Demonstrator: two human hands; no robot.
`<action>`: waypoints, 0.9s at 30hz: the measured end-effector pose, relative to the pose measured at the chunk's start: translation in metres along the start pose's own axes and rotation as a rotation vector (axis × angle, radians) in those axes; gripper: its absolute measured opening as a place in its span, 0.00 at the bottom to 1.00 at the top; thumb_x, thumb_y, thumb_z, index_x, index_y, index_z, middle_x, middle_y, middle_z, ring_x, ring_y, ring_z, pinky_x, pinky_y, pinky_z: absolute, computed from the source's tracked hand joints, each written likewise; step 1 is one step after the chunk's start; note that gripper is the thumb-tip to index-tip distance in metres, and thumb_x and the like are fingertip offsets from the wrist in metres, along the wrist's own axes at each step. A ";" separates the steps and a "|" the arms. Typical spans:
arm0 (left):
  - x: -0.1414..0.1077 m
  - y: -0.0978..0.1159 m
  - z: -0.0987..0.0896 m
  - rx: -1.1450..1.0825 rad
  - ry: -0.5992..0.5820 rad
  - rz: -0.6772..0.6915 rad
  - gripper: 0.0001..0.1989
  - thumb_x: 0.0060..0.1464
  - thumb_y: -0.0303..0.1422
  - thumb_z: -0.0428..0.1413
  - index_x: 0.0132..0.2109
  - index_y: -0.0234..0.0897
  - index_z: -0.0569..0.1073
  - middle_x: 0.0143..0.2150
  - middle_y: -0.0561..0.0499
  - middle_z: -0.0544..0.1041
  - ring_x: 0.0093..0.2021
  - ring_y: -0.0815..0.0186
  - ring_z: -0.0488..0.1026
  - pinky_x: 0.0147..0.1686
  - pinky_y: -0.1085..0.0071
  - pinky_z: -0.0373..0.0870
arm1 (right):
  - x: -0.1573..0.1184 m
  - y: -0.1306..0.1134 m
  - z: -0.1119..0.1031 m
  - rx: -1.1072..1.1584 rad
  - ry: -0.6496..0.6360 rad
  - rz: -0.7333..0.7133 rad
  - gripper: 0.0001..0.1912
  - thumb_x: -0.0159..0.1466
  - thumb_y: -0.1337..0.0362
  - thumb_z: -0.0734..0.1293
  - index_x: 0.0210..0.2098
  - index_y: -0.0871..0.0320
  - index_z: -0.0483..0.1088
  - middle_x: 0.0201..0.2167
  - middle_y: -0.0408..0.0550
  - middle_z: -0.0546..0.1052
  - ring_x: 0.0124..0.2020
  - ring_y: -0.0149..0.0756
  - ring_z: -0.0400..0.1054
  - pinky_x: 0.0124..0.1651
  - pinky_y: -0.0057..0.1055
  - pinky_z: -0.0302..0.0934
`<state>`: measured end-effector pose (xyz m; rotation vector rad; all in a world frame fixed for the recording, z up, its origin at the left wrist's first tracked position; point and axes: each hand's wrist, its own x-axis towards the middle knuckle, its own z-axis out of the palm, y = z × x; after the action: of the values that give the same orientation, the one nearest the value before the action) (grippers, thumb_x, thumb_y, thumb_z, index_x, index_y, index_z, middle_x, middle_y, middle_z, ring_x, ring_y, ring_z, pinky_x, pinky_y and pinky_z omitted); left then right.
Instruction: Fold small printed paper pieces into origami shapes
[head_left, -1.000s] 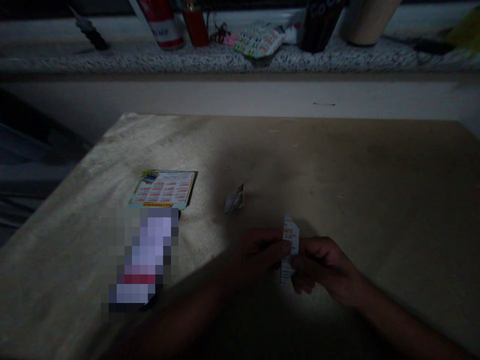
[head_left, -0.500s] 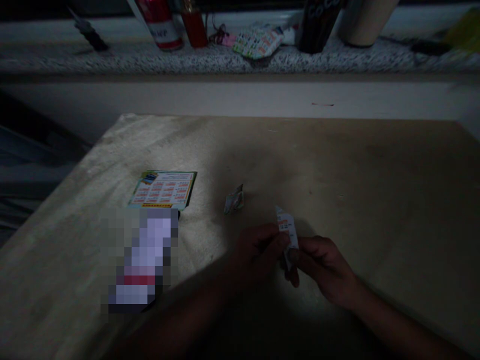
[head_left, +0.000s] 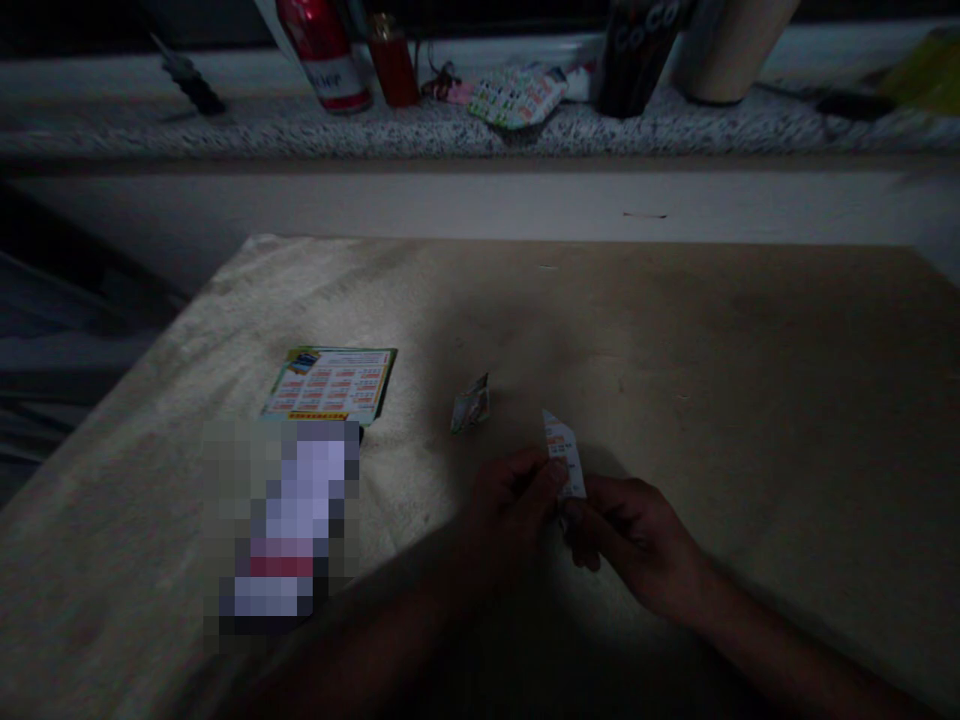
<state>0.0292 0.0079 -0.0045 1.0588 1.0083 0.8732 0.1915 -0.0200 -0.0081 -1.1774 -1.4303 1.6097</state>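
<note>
A small folded piece of printed paper with a pointed top is pinched between my two hands, above the table. My left hand grips its left side with thumb and fingers. At its lower end, my right hand pinches it, fingers curled beneath. Beyond my left hand lies another small folded paper piece, its printing too dark to read. Farther left is a flat stack of printed calendar cards with red and dark figures.
A blurred-out, phone-shaped object lies left of my forearm. On the speckled sill behind stand a red can, a small red bottle, a crumpled printed paper piece, a dark Coco-labelled container and a pale cylinder.
The folded paper in my hands has shifted slightly left and turned a little, with my right hand moving closer to my left. The view has tilted slightly.
</note>
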 end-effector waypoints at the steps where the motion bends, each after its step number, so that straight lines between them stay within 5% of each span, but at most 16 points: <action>1: 0.001 -0.001 0.000 -0.027 -0.006 -0.012 0.20 0.60 0.46 0.56 0.29 0.33 0.71 0.20 0.54 0.67 0.20 0.72 0.63 0.20 0.76 0.57 | 0.000 0.000 0.001 0.000 -0.001 -0.005 0.18 0.72 0.56 0.62 0.29 0.59 0.69 0.20 0.40 0.69 0.21 0.28 0.62 0.26 0.26 0.56; 5: 0.005 0.002 -0.002 0.066 0.022 0.079 0.19 0.62 0.43 0.56 0.28 0.33 0.71 0.21 0.55 0.66 0.22 0.73 0.61 0.22 0.77 0.57 | 0.002 0.002 0.005 -0.022 0.228 -0.122 0.06 0.68 0.61 0.68 0.36 0.56 0.71 0.25 0.41 0.72 0.26 0.30 0.67 0.29 0.26 0.62; 8: 0.007 0.004 -0.004 0.217 0.041 0.144 0.17 0.63 0.39 0.55 0.28 0.33 0.71 0.22 0.55 0.65 0.24 0.73 0.60 0.24 0.76 0.57 | 0.003 0.002 0.006 -0.125 0.452 -0.241 0.14 0.62 0.66 0.73 0.46 0.54 0.70 0.31 0.42 0.77 0.31 0.32 0.71 0.34 0.27 0.66; 13: 0.008 0.004 -0.007 0.348 -0.063 0.245 0.16 0.66 0.39 0.51 0.32 0.33 0.72 0.26 0.53 0.69 0.27 0.70 0.65 0.28 0.75 0.61 | 0.002 0.002 0.001 -0.315 0.443 -0.314 0.06 0.61 0.67 0.73 0.33 0.56 0.71 0.33 0.45 0.79 0.30 0.31 0.71 0.32 0.27 0.66; 20: 0.009 0.011 -0.013 0.382 -0.171 0.281 0.17 0.68 0.39 0.48 0.37 0.34 0.74 0.31 0.50 0.76 0.32 0.68 0.72 0.34 0.73 0.66 | 0.001 -0.001 -0.001 -0.216 0.383 -0.287 0.10 0.65 0.66 0.69 0.46 0.55 0.77 0.30 0.43 0.77 0.28 0.30 0.71 0.30 0.26 0.67; 27: 0.010 0.023 -0.014 0.544 -0.241 0.241 0.14 0.67 0.38 0.51 0.38 0.34 0.75 0.32 0.50 0.77 0.31 0.68 0.71 0.32 0.72 0.64 | -0.001 -0.002 0.000 -0.154 0.407 -0.268 0.08 0.67 0.67 0.66 0.43 0.58 0.76 0.24 0.42 0.75 0.23 0.30 0.70 0.25 0.25 0.66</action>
<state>0.0169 0.0269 0.0126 1.7323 0.9453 0.6498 0.1924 -0.0209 -0.0062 -1.2521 -1.3883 1.0234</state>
